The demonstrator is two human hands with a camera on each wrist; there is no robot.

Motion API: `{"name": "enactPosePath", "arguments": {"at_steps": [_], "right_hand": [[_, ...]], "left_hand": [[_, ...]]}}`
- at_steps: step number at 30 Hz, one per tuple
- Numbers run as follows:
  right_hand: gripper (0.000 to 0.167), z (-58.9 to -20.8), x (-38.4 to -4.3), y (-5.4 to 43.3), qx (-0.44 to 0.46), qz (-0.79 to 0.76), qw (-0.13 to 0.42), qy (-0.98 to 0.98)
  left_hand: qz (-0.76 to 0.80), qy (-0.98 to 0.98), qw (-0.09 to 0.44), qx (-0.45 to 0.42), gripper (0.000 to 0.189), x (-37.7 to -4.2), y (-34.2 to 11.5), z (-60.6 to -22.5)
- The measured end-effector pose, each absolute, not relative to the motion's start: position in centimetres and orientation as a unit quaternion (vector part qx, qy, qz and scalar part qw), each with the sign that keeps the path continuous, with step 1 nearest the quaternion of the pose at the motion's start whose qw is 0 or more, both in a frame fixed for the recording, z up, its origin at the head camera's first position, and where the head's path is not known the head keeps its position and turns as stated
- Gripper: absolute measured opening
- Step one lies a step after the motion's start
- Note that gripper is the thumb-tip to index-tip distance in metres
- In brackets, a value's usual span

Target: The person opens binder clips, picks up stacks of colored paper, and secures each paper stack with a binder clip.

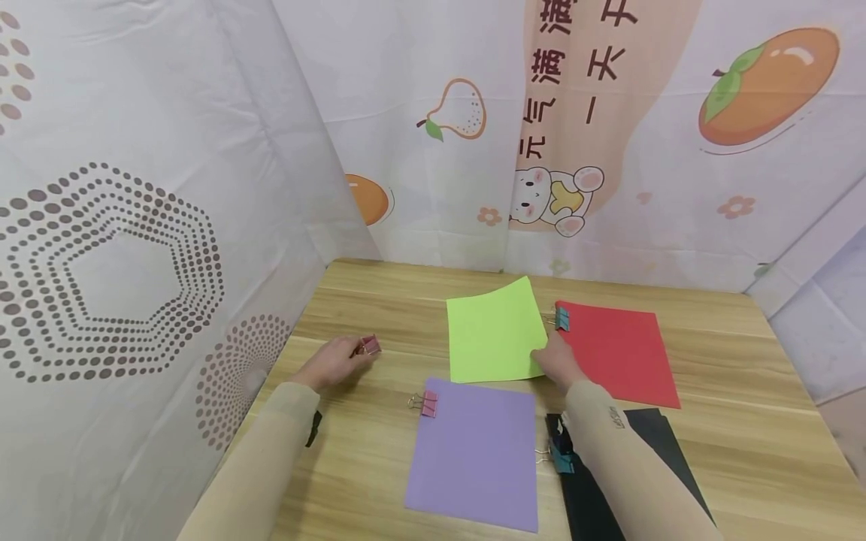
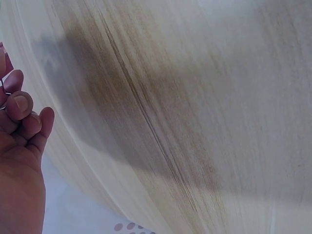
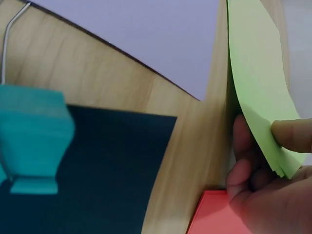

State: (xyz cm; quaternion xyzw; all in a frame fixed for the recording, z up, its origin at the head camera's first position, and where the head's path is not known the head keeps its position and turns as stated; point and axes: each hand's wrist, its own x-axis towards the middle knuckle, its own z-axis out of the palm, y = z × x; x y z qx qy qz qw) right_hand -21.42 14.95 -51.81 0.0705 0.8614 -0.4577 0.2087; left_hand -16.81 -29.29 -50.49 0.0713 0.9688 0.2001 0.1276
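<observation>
In the head view, my left hand (image 1: pixel 336 362) pinches a pink binder clip (image 1: pixel 369 345) above the left part of the table. The left wrist view shows that hand (image 2: pixel 22 117) with curled fingers at its left edge, the clip mostly cut off. A stack of lime-green paper (image 1: pixel 496 330) lies at the back middle, its far right corner lifted. My right hand (image 1: pixel 558 362) grips its right edge. Seen from the right wrist, the thumb is on top of the green sheets (image 3: pixel 261 73) and the fingers are underneath, with several layers showing at the corner.
Red paper (image 1: pixel 625 353) with a teal clip (image 1: pixel 562 318) lies right of the green stack. Purple paper (image 1: pixel 473 458) bears a pink clip (image 1: pixel 429 403) in front. Black paper (image 1: pixel 666 443) with another teal clip (image 1: pixel 561 458) lies partly under my right arm. Curtains (image 1: pixel 419 45) stand behind the table.
</observation>
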Motion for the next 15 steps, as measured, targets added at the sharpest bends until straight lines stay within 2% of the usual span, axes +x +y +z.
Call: {"name": "enactPosePath", "arguments": {"at_steps": [8,15], "right_hand": [[0.069,-51.52,-20.97,15.37,0.039,-0.511,0.201,0.835],[0.067,-51.13,-20.53,16.0,0.041,-0.524,0.204,0.826]], "left_hand": [[0.205,0.967,0.136,0.069,0.025,-16.85,-29.21,-50.35],[0.215,0.964,0.141,0.066,0.031,-16.85,-28.79,-50.08]]}}
